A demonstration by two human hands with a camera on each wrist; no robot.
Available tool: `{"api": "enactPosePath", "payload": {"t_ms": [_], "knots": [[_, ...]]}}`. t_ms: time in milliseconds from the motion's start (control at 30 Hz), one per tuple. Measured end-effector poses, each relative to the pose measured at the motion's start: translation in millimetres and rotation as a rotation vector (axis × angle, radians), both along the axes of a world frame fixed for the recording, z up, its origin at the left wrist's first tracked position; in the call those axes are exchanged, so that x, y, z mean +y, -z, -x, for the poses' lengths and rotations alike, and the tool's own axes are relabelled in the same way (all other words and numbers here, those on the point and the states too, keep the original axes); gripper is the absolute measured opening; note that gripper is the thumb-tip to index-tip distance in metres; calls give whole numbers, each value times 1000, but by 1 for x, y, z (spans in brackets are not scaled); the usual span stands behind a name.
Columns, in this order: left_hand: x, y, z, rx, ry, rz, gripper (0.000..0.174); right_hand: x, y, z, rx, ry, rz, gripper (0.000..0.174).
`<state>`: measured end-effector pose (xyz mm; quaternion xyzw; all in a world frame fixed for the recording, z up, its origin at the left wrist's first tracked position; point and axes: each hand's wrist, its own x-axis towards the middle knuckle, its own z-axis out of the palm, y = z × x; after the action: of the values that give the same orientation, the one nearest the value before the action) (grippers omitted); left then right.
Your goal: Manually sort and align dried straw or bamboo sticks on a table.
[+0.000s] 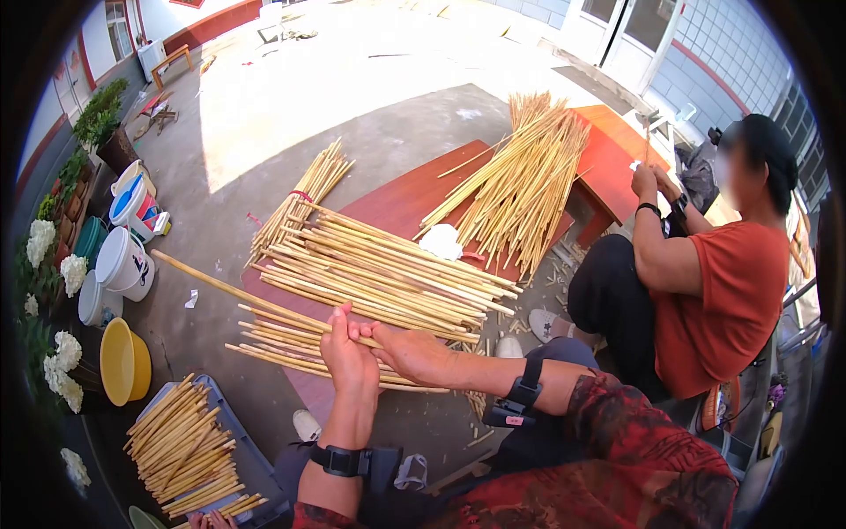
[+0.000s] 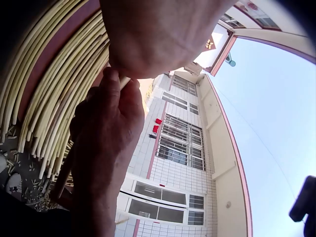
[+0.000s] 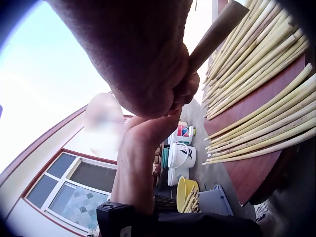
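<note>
Our left hand [image 1: 349,351] and right hand [image 1: 410,354] grip 1 long, slender, tan woody stick [image 1: 203,276] pointing toward 10 o'clock; we should squeeze evenly, keeping it steady.

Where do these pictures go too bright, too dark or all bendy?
Head view: the sunlit courtyard floor is washed out white, and the corners are black; left wrist view: the right hand is dark in shadow, and the sticks look curved, probably from lens distortion; right wrist view: the sky fades to white glare.
</note>
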<state>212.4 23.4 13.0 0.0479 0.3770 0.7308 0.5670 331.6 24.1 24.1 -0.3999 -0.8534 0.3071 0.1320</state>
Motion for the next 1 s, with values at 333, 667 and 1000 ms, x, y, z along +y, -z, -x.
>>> {"api": "enactPosePath", "payload": {"t_ms": [333, 667, 1000], "knots": [[-2, -24, 92, -49, -224, -105, 19, 18, 25, -63, -114, -82, -75, 9], [-19, -30, 145, -78, -344, -179, 17, 35, 38, -134, -384, 79, -98, 11], [-34, -32, 179, 55, -608, -192, 24, 59, 36, -153, -603, 194, -65, 19]]}}
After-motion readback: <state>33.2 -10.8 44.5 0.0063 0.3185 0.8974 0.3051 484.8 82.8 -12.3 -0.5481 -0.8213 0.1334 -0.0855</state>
